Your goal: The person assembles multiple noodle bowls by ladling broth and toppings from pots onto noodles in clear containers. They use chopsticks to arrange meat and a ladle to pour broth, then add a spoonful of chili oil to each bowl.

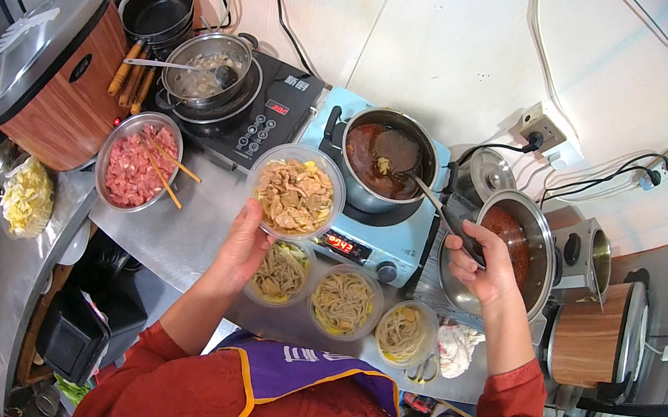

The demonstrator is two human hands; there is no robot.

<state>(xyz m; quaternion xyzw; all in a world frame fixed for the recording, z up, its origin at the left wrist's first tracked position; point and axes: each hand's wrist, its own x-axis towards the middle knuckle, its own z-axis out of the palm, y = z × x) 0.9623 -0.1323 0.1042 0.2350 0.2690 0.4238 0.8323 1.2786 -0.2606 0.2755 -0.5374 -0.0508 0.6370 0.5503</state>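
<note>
The pot (pixel 392 207) is our greatest worry: its blue hob (pixel 424 247) has a lit display (pixel 347 247), so we take the dark sauce as hot, and a knock could slop it over. Next comes our bowl (pixel 340 194) of meat slices, in front of the pot and overlapping the noodle bowls (pixel 373 327) in view. Our left hand (pixel 246 240) is clamped on its near side only, so a shifting load could tip it. Our right hand (pixel 485 266) is wrapped around the handle of the ladle (pixel 436 200), which reaches into the pot; lifted carelessly, it could drip.

Behind, we have a pale wall (pixel 444 40); below, a steel counter (pixel 192 255). Wood-grain cookers (pixel 69 86) flank us. A black hob (pixel 280 110) adjoins the blue one, raw meat (pixel 132 164) sits left of it with chopsticks (pixel 191 174), and a cloth (pixel 456 351) lies right.
</note>
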